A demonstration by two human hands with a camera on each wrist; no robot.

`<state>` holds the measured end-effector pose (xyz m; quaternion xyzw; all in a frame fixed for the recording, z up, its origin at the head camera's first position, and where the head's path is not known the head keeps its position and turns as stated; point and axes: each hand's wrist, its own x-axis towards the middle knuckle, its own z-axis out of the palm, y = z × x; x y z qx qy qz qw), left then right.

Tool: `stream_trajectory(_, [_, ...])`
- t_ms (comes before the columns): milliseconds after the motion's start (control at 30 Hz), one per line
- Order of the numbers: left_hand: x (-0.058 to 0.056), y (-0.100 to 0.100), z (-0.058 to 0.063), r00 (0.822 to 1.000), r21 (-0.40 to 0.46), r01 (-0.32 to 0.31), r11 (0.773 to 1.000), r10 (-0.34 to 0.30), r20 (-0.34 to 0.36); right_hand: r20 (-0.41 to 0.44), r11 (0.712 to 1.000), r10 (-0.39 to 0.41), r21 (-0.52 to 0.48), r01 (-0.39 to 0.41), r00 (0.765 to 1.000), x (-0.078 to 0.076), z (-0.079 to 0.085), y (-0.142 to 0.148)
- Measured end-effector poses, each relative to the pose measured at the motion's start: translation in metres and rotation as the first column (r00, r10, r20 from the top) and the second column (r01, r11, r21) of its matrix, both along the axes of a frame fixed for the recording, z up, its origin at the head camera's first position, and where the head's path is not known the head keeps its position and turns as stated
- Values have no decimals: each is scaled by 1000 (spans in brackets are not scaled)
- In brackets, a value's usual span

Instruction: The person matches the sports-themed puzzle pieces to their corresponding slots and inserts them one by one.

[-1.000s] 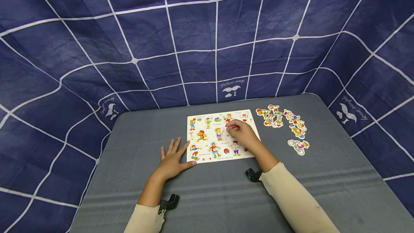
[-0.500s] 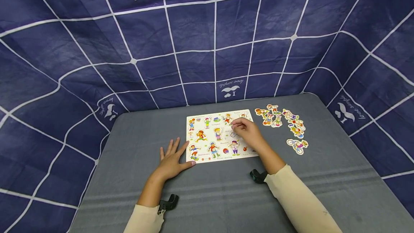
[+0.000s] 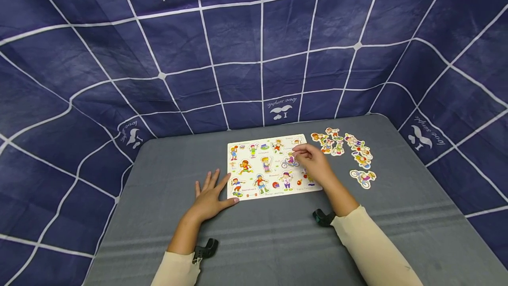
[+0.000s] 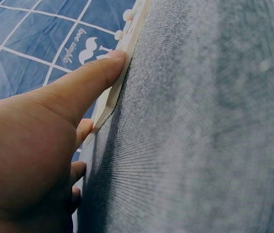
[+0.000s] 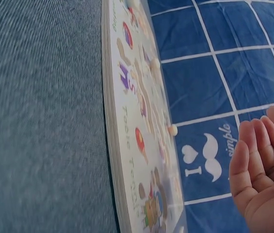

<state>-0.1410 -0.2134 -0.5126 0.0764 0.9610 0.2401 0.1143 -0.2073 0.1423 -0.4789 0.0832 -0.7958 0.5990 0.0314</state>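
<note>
A white puzzle board (image 3: pixel 252 179) with printed sports figures lies flat on the grey table. My left hand (image 3: pixel 208 200) rests beside its near-left corner, fingers spread. In the left wrist view, the thumb (image 4: pixel 90 77) lies along the board's edge (image 4: pixel 112 97). Above the board's right side hovers my right hand (image 3: pixel 315 167), fingers loosely bent and thumb near the fingertips. The right wrist view shows the palm side of this hand (image 5: pixel 265 179), with nothing visible between the fingers. Below the fingertips is a cyclist picture (image 3: pixel 290 160). Small round wooden knobs (image 5: pixel 173 130) stick up from the board.
Right of the board lie several loose cut-out figures (image 3: pixel 338 149), with more (image 3: pixel 361 153) beside them. A cyclist cut-out (image 3: pixel 363 178) lies nearer. A blue curtain (image 3: pixel 222 47) with white lines surrounds the grey table (image 3: pixel 178 158) at the back and sides.
My right hand has moved rightward across the board, uncovering the cyclist picture and a figure at the near-right corner. The left hand has stayed at the board's corner.
</note>
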Motion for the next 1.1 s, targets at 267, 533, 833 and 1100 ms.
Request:
stream_trajectory(267, [-1, -2, -1, 1000, -2, -2, 1000, 2, 11, 4, 1000, -28, -5, 28, 1000, 5, 0, 11])
stream_trajectory(533, [-1, -2, -3, 1000, -13, -10, 1000, 10, 3, 6, 998, -60, -4, 60, 998, 12, -3, 27])
stream_trajectory(833, [-1, -2, -3, 1000, -9, -6, 1000, 6, 7, 48, 995, -104, 10, 103, 993, 22, -5, 47])
stream_trajectory(1100, [-2, -1, -3, 1000, -9, -11, 1000, 11, 1, 66, 991, -135, 19, 134, 989, 39, 12, 58])
